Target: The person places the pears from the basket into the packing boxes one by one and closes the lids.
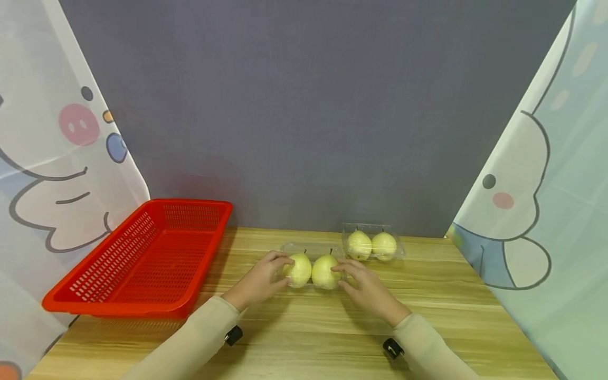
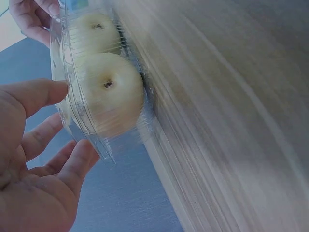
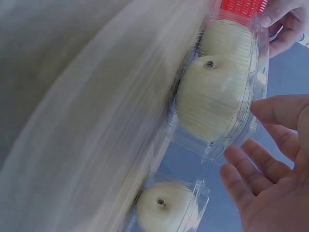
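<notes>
A clear plastic box [image 2: 111, 157] with two pale yellow-green pears [image 1: 298, 270] stands on the wooden table in front of me. The left hand [image 1: 266, 277] holds the box's left end, its thumb [image 2: 50, 92] at the near rim and its fingers towards the far corner. At the right end, the right hand [image 1: 363, 287] grips the rim between thumb [image 3: 277, 110] and fingers. From the head view I cannot tell whether a lid covers the pears. Behind and to the right is a second clear box [image 1: 398, 248] with two more pears [image 1: 383, 246].
A red plastic basket [image 1: 138, 307] with slotted walls sits on the left of the wooden table [image 1: 304, 338]. A grey backdrop [image 1: 294, 116] rises behind the table, with printed cloths [image 1: 513, 248] on both sides.
</notes>
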Demonstrator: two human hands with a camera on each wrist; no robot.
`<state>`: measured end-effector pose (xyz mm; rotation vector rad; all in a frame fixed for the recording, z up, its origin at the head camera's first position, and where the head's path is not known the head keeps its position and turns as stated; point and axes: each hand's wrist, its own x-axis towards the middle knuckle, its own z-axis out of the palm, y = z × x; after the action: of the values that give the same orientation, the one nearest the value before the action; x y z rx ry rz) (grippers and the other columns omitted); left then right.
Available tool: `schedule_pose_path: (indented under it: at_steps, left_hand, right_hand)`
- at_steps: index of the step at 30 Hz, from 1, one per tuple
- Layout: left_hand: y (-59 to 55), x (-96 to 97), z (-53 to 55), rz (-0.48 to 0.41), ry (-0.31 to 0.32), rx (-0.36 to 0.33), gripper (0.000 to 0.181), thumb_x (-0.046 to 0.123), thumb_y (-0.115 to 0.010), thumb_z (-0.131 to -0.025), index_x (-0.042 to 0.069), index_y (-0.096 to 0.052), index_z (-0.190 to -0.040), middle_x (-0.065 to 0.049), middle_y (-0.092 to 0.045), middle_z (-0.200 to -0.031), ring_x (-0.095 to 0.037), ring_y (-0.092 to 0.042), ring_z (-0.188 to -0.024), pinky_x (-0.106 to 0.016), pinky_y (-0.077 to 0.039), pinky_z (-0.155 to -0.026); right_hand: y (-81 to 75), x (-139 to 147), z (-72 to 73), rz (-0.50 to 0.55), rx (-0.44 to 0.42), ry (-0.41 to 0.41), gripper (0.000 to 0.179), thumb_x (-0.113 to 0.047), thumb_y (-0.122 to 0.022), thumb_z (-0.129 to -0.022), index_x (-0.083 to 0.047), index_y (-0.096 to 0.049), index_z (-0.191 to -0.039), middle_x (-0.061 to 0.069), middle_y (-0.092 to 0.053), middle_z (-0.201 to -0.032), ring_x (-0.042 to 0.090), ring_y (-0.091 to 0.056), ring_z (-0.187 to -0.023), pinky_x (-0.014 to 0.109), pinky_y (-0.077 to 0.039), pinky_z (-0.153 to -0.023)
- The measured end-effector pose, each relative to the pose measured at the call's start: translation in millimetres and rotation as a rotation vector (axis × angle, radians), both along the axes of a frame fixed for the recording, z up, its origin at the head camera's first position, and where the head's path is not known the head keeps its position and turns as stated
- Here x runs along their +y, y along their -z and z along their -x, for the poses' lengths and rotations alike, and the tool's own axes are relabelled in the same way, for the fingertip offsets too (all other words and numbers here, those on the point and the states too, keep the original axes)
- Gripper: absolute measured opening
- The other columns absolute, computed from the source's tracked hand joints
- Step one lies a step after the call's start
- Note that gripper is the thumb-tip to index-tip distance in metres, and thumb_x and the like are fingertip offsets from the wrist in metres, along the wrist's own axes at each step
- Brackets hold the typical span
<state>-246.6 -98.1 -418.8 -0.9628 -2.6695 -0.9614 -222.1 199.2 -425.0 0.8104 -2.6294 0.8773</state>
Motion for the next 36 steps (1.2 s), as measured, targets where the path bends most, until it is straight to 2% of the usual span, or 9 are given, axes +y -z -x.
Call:
schedule_pose_path:
  at_steps: [6,13,17,26,30,36]
  left_hand:
    - [0.9,3.1,7.0,-0.016,-0.015,-0.032,0.043,0.012,-0.073,-0.093,0.002,-0.060,-0.132,-0.016,-0.050,-0.137,-0.032,-0.054,-0.123,-0.047,-0.047,-0.100]
    - [3.0,6.0,16.8,-0.041,-0.033,-0.046,0.042,0.011,-0.072,-0.093,0.001,-0.060,-0.132,-0.018,-0.049,-0.138,-0.035,-0.051,-0.126,-0.050,-0.043,-0.105]
    - [4.0,6.4,21.8,-0.067,-0.031,-0.035,0.042,0.008,-0.073,-0.092,-0.001,-0.061,-0.131,-0.020,-0.051,-0.136,-0.037,-0.055,-0.121,-0.051,-0.045,-0.103]
    - [5.1,8.1,31.6,-0.148,-0.094,-0.136,0.043,0.008,-0.073,-0.092,0.004,-0.062,-0.133,-0.017,-0.050,-0.140,-0.034,-0.054,-0.123,-0.051,-0.045,-0.103]
    - [4.8,9.4,37.1,-0.139,-0.092,-0.131,0.044,0.008,-0.072,-0.093,0.003,-0.060,-0.135,-0.019,-0.049,-0.143,-0.036,-0.051,-0.127,-0.052,-0.042,-0.106]
    - [1.3,12.4,42.8,-0.131,-0.101,-0.122,0.042,0.007,-0.070,-0.094,0.002,-0.060,-0.134,-0.020,-0.048,-0.143,-0.036,-0.052,-0.125,-0.050,-0.044,-0.104]
  right_hand:
    - [1.0,-0.7,8.1,0.002,-0.045,0.040,0.036,-0.006,-0.071,-0.093,-0.011,-0.066,-0.128,0.014,-0.052,-0.145,0.036,-0.047,-0.133,0.052,-0.041,-0.106]
    - [1.7,-1.8,18.3,0.006,-0.041,0.058,0.035,-0.004,-0.070,-0.093,-0.009,-0.066,-0.127,0.015,-0.053,-0.144,0.038,-0.047,-0.133,0.054,-0.040,-0.107]
    - [1.5,-2.5,23.7,0.026,-0.046,0.050,0.036,-0.001,-0.071,-0.092,-0.007,-0.066,-0.127,0.018,-0.052,-0.144,0.039,-0.046,-0.134,0.055,-0.038,-0.108]
    - [4.0,-2.4,37.1,0.060,-0.061,0.050,0.036,-0.001,-0.070,-0.092,-0.006,-0.066,-0.127,0.018,-0.052,-0.144,0.038,-0.050,-0.130,0.050,-0.048,-0.100]
    - [4.1,-3.2,41.7,0.059,-0.040,0.056,0.035,0.000,-0.070,-0.092,-0.005,-0.067,-0.126,0.019,-0.053,-0.143,0.038,-0.051,-0.129,0.051,-0.048,-0.100]
    - [1.8,-5.8,47.4,0.057,-0.058,0.078,0.035,-0.001,-0.068,-0.093,-0.005,-0.065,-0.128,0.019,-0.051,-0.145,0.038,-0.048,-0.132,0.053,-0.044,-0.104]
